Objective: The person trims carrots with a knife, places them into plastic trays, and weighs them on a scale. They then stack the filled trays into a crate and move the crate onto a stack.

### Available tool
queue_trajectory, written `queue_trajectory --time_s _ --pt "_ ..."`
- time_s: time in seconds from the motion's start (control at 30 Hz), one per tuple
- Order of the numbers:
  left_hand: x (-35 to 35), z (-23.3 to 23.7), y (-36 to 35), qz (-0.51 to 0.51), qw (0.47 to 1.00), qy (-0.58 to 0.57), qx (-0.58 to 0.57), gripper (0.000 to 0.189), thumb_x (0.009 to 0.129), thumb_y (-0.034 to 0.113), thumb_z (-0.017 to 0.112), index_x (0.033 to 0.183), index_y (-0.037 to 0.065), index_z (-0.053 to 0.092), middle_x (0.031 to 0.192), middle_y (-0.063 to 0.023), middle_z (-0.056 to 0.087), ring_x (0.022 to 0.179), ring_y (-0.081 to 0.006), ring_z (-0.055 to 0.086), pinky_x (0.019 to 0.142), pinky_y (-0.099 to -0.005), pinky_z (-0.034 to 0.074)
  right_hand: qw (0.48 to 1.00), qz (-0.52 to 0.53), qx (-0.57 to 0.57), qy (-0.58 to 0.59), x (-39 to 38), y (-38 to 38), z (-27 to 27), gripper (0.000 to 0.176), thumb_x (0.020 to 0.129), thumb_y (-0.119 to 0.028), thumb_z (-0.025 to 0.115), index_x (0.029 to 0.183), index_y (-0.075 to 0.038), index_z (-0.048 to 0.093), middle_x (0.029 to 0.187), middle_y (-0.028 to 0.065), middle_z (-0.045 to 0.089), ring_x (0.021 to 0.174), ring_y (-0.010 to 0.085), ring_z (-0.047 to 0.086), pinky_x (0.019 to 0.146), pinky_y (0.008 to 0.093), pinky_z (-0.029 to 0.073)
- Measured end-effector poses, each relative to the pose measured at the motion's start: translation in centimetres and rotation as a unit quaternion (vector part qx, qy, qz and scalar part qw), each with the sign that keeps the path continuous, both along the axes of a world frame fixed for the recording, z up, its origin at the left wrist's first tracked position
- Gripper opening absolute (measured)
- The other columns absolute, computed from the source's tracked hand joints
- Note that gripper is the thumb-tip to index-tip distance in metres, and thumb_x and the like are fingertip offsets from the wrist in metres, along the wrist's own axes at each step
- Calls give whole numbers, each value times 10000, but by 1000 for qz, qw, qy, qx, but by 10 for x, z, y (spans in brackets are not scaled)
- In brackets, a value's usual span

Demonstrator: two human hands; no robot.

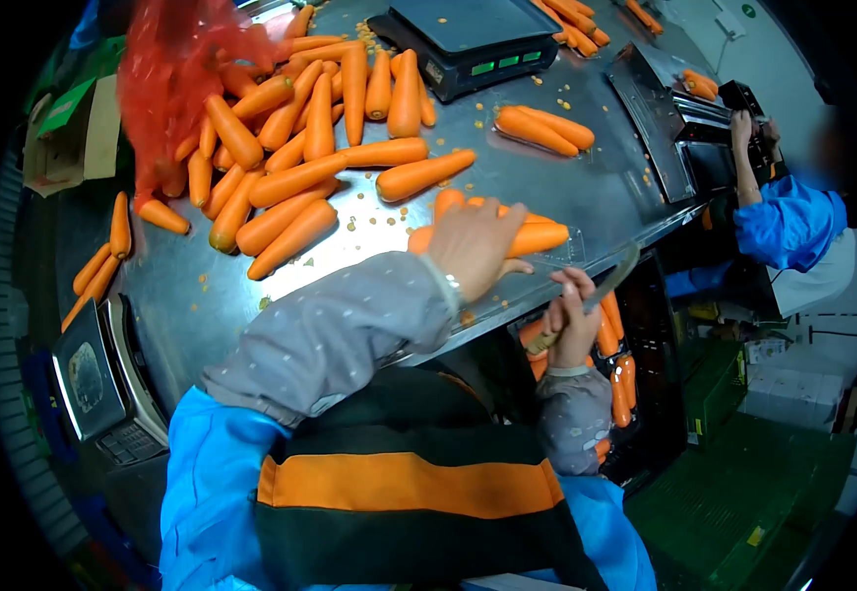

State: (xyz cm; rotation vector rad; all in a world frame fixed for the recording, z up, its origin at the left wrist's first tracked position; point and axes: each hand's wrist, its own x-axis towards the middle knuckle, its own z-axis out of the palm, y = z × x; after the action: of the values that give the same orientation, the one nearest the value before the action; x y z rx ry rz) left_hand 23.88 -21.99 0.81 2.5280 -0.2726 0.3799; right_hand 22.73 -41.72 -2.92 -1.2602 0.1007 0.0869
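My left hand (477, 246) reaches across a small group of carrots (539, 237) at the table's near edge, fingers curled over them and thumb on the near side. Clear plastic (574, 242) shows at the right end of these carrots. Just beyond the edge, my right hand (573, 320) is closed around a long, curved, greenish-grey strip (617, 272), whose lower end looks yellowish brown; I cannot tell exactly what it is. The strip points up and to the right, close beside the clear plastic.
A carrot pile (295, 128) lies left on the metal table (187, 315), beside a red plastic bag (172, 79). Scales (473, 44) stand at the back, and another scale (103, 369) at left. A crate (660, 394) holds carrots below the edge. Another person (788, 222) works at right.
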Motion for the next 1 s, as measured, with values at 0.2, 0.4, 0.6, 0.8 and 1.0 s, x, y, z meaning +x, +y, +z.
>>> queue_trajectory --time_s 0.2,0.4,0.6,0.8,1.0 --pt "67 -59 -67 -30 993 7 113 570 603 381 785 1034 109 528 914 -75 538 898 -265 546 756 -390 415 996 -44 -70 -26 23 -44 -8 170 903 -91 561 1046 -6 528 968 98 612 451 39 389 380 204 343" --pt "80 -126 -75 -79 983 57 157 795 577 346 815 1228 70 451 1193 -114 485 1111 -276 458 889 -383 385 981 -24 -174 -81 55 -73 -39 203 857 -21 610 1048 23 558 930 69 607 595 37 490 506 168 390" --pt "56 -96 -40 10 989 131 71 987 594 400 822 1367 35 328 1361 -184 386 1300 -334 323 1088 -462 226 870 124 -451 -154 129 -69 -60 430 707 -2 709 1121 -33 599 1083 89 629 947 226 624 854 295 466" --pt "46 -114 -28 75 979 159 105 1036 634 477 781 1413 27 269 1393 -191 363 1344 -318 292 1128 -485 136 805 316 -467 -186 173 -41 -61 451 667 -22 741 1101 -39 620 1113 145 623 1016 323 601 904 337 458" --pt "47 -113 -36 50 969 194 144 955 716 517 697 1414 21 273 1403 -164 374 1360 -298 278 1137 -493 109 799 327 -482 -148 192 -81 -62 423 678 -22 733 1086 -50 626 1099 137 630 1011 310 606 881 339 467"
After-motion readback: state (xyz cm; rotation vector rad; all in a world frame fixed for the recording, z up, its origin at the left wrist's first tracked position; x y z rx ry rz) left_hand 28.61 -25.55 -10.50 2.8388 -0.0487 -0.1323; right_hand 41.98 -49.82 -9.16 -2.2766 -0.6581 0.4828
